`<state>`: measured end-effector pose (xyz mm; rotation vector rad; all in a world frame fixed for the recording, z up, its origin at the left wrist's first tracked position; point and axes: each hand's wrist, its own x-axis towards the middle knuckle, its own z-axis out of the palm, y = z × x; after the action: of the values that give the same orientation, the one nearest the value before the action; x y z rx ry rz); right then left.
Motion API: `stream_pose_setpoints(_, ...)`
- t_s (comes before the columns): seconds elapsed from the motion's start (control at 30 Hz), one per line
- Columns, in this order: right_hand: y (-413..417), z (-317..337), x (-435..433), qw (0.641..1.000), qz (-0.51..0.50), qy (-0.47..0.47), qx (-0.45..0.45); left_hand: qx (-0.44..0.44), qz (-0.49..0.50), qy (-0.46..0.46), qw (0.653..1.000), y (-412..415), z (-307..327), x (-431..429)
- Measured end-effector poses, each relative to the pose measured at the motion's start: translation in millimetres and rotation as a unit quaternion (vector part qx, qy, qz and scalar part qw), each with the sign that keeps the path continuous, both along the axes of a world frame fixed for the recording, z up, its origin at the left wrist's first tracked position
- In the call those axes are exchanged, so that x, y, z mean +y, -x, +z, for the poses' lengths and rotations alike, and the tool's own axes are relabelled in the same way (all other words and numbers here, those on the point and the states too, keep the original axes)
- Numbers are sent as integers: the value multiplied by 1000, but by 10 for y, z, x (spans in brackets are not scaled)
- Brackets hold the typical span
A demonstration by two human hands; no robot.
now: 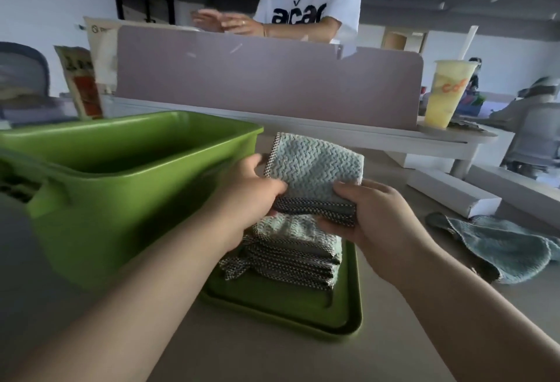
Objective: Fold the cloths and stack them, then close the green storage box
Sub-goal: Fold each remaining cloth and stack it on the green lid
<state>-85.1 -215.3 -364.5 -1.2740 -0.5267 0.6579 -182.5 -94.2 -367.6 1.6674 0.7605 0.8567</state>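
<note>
We gripped a folded cloth (pixel 315 166) with both hands: our left hand (pixel 251 187) pinched its left edge by the dark woven trim, and our right hand (pixel 375 221) curled round its near right corner, thumb on top; the cloth hung just above the stack (pixel 295 252) of folded cloths, which sat on the green lid (pixel 303 318) lying flat on the table (pixel 272 362); the green storage box (pixel 121 218) stood open just left of the lid.

The step in hand looked to be setting this cloth on the stack; the next move would call for lowering it square, trims aligned, then letting go with both hands.

We counted one cloth in hand; one unfolded cloth (pixel 509 249) lying crumpled to the right, well apart; one stack (its layers too tightly packed to count surely, perhaps four or five); one box; one lid.
</note>
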Motion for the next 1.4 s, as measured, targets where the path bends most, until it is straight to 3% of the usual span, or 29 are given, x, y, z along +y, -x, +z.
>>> stream_pose_setpoints(0.17,-23,-304,205,992,-37,116,-27,80,39,-95,991,-45,-318,86)
stream_pose_setpoints(0.27,-80,-368,212,985,-58,145,-77,86,62,-137,985,-48,-400,136)
stream_pose_setpoints(0.47,-111,-402,156,943,-122,215,-221,97,83,-188,974,11,-380,133)
stream_pose_setpoints(0.77,-33,-427,117,918,-134,268,-261,162,81,-206,962,90,-414,94)
stream_pose_setpoints(0.9,15,-277,65,879,-183,272,-346,164,117,-356,913,52,-264,-2)
stream_pose_setpoints(0.97,9,-94,115,858,-212,233,-406,162,79,-428,886,-66,-128,22)
stream_pose_setpoints(1.07,-70,58,374,810,-174,253,-500,283,-19,-443,850,-287,-46,171)
stream_pose_setpoints(1.13,-139,-32,544,778,-91,318,-534,400,-80,-433,804,-367,-119,281)
stream_pose_setpoints(1.23,-266,-374,654,683,41,451,-574,485,-138,-435,746,-352,-330,355)
stream_pose_setpoints(1.3,-308,-560,637,669,66,481,-563,491,-136,-409,757,-303,-449,334)
stream_pose_setpoints(1.4,-313,-691,625,704,50,468,-533,453,-113,-376,801,-248,-548,264)
